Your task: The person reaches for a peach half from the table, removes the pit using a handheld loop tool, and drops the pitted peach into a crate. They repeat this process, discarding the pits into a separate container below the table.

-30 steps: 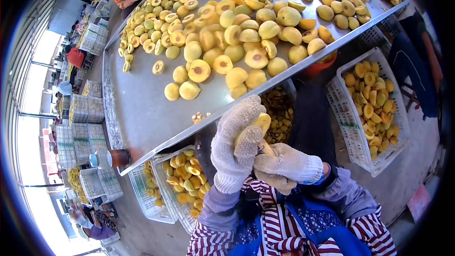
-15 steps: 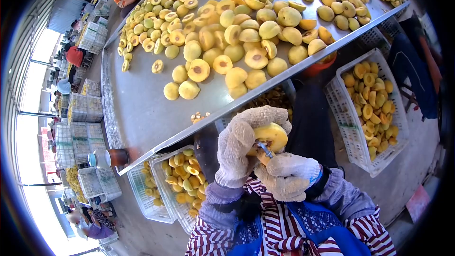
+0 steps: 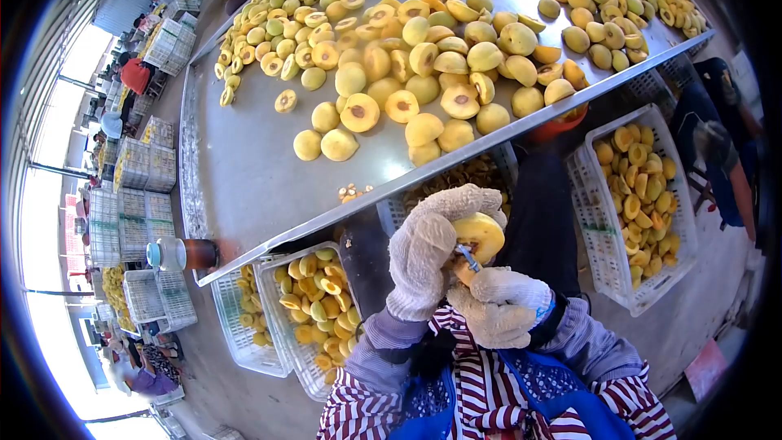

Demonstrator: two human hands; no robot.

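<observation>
Two gloved hands in the head view, close to the body, just below the edge of the counter (image 3: 244,179). Left hand (image 3: 423,254), grip wrapped tight round a yellow peach (image 3: 482,233), cut side showing. Right hand (image 3: 503,310), grip closed on a small metal scoop (image 3: 467,257), tip pushed into the middle. Best to hold the peach firm without squashing it, turn the scoop slowly round the pit, and point the tip away from the left fingers (image 3: 448,200). More peaches (image 3: 440,57) piled on the counter above; a white basket (image 3: 599,228) of halves (image 3: 643,187) off to the right.
</observation>
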